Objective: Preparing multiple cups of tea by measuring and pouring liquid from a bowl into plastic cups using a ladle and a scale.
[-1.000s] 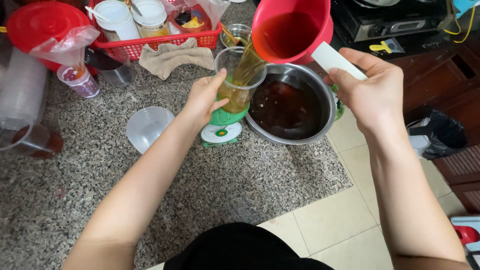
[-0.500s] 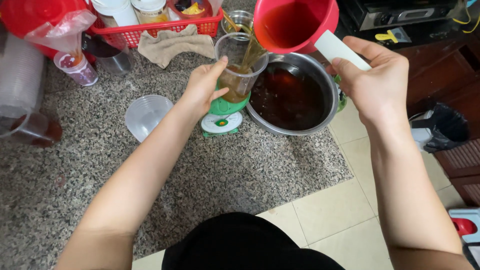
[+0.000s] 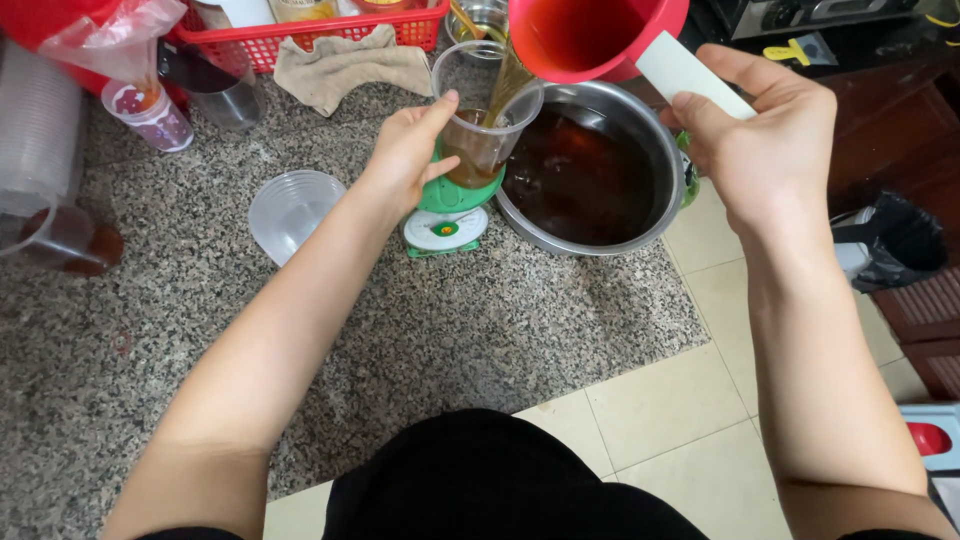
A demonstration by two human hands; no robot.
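While the left hand (image 3: 405, 155) wraps its grip around the side of a clear plastic cup (image 3: 485, 115), thumb raised along the wall near the rim, the cup stands on a small green kitchen scale (image 3: 445, 215) and is part filled with amber-brown liquid. The right hand (image 3: 765, 150) has its grip pressed shut on the white handle (image 3: 693, 72) of a red ladle-jug (image 3: 590, 35), which is tilted toward nine o'clock; a thin brown stream (image 3: 508, 80) runs from its lip into the cup.

Just beside the scale at three o'clock sits a steel bowl (image 3: 590, 170) holding dark brown liquid; its rim appears to touch the scale, though I cannot tell for certain. The red jug hangs above the bowl's twelve o'clock edge.

At nine o'clock from the scale, slightly apart, an empty clear cup (image 3: 292, 210) stands on the speckled granite surface (image 3: 350, 340). At eleven o'clock a crumpled beige cloth (image 3: 350, 65) lies against a red plastic basket (image 3: 320, 30) that holds containers, cut off by the frame. Further toward ten o'clock stand a dark glass (image 3: 215, 90) and a small patterned cup (image 3: 150, 115) under a clear plastic bag (image 3: 110, 35). At the far nine o'clock edge a stack of clear cups (image 3: 35, 120) rests above a clear jug (image 3: 60, 240) with a little brown liquid.

Beyond the surface, tiled floor (image 3: 690, 400) shows at five o'clock, with a black bag (image 3: 895, 235) at three o'clock.
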